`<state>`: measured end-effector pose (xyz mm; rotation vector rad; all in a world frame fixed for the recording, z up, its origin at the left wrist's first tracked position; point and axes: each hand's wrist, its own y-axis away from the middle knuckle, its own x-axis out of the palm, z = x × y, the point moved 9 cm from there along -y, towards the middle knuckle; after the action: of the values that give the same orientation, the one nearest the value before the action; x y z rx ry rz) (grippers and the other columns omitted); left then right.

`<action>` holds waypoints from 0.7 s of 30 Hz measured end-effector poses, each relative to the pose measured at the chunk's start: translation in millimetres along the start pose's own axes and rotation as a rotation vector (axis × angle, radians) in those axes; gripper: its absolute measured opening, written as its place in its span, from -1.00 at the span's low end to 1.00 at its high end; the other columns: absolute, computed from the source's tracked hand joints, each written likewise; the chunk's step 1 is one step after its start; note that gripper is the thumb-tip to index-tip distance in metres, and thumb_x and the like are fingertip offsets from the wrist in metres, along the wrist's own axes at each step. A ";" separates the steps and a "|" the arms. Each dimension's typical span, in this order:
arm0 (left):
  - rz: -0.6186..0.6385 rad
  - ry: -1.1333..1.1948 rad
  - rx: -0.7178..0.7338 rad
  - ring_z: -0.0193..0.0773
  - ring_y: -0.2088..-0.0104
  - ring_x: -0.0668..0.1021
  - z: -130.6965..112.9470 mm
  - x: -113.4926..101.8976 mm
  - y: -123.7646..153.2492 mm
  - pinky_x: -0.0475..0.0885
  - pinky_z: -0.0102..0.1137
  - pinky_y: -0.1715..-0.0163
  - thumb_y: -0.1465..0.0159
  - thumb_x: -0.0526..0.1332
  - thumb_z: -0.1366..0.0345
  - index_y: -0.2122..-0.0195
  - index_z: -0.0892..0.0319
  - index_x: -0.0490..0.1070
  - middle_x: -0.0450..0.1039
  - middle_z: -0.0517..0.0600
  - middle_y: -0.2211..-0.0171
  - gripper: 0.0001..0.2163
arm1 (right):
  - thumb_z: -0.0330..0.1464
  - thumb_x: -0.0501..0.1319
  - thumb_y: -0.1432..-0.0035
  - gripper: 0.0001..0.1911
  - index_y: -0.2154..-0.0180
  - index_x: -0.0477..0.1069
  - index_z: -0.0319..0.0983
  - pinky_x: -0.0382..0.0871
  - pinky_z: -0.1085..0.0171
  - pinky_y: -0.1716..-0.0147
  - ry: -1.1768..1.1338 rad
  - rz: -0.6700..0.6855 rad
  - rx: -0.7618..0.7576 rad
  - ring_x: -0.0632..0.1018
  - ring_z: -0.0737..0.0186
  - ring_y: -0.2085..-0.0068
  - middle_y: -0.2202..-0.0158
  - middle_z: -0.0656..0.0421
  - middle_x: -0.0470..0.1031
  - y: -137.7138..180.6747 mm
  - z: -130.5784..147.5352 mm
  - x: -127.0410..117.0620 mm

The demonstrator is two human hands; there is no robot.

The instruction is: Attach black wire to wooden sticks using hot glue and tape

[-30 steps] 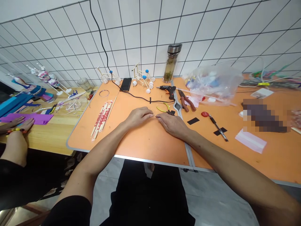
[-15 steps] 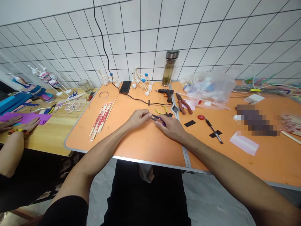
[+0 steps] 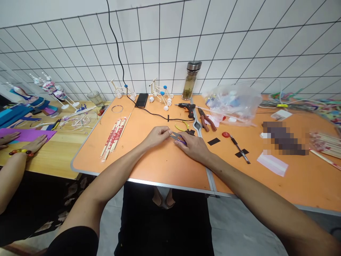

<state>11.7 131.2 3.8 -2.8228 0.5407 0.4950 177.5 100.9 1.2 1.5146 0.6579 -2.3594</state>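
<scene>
My right hand (image 3: 194, 146) is closed around the purple handles of a pair of scissors (image 3: 176, 137), whose blades point left and stand slightly apart. Just beyond the blade tips, my left hand (image 3: 157, 138) is closed in a pinch of thumb and forefinger. Whatever sits in that pinch is too small to make out. Behind the scissors lie yellow-handled pliers (image 3: 182, 126), partly hidden by my right hand. A glue gun (image 3: 189, 109) rests farther back, beside red-handled pliers (image 3: 206, 120).
Wrapped chopsticks (image 3: 114, 138) lie to the left. Small stick models (image 3: 161, 93), a phone (image 3: 141, 100) and a glass bottle (image 3: 191, 81) stand along the wall. On the right are a plastic bag (image 3: 234, 105) and a pen (image 3: 239, 149). Another person's hands press purple paper (image 3: 26, 137) at far left.
The view has shifted slightly. The scissor blades look a little wider apart, and both hands stay in nearly the same place.
</scene>
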 end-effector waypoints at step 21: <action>0.015 0.025 -0.063 -0.34 0.49 0.29 -5.0 0.8 3.9 0.14 -0.34 0.41 -0.34 0.23 -0.40 0.49 0.11 0.33 0.28 -0.12 0.55 -0.37 | -0.12 0.16 -0.65 -0.54 -0.35 0.52 -0.21 0.52 0.10 0.17 0.078 -0.042 -0.063 0.79 -0.13 -0.10 -0.25 -0.04 0.75 5.4 6.1 4.4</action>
<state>12.3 126.0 7.5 -2.8903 0.5614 0.4877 173.3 93.3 -1.9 1.5876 0.7825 -2.2962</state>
